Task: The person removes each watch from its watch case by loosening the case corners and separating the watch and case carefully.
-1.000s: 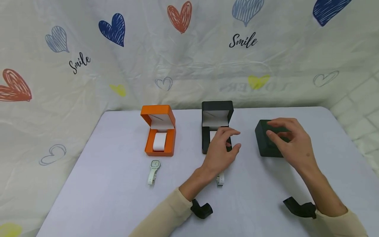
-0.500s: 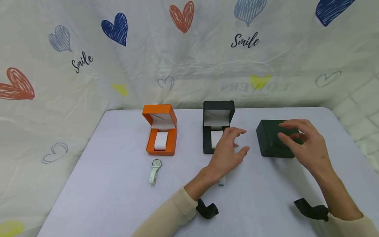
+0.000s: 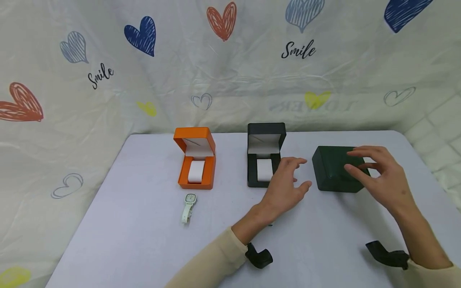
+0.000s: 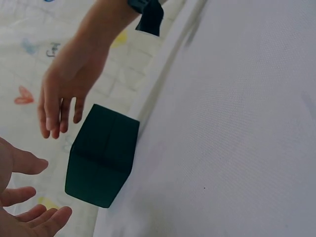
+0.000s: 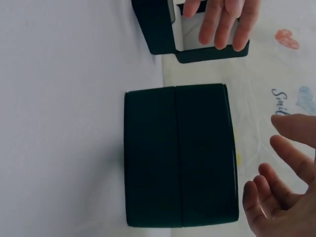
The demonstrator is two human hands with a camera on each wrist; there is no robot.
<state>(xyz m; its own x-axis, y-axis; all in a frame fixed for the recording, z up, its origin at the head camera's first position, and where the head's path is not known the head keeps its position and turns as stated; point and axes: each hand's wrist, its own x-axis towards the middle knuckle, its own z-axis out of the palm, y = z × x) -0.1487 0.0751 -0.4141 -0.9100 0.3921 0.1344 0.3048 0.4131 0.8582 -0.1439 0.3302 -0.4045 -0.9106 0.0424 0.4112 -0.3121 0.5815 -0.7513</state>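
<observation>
Nothing is gripped by the left hand (image 3: 286, 186) or right hand (image 3: 387, 180), fingers loosely parted. The closed green box (image 3: 333, 170) is seen below the right fingers; the black box (image 3: 264, 155) is partly hidden by the left.

Left forearm (image 3: 253, 222) mostly hides something, perhaps a watch (image 3: 270, 225).

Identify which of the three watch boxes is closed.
The dark green watch box, rightmost in the head view: its lid is down, while the orange watch box and the black watch box stand open, white cushions showing.
</observation>
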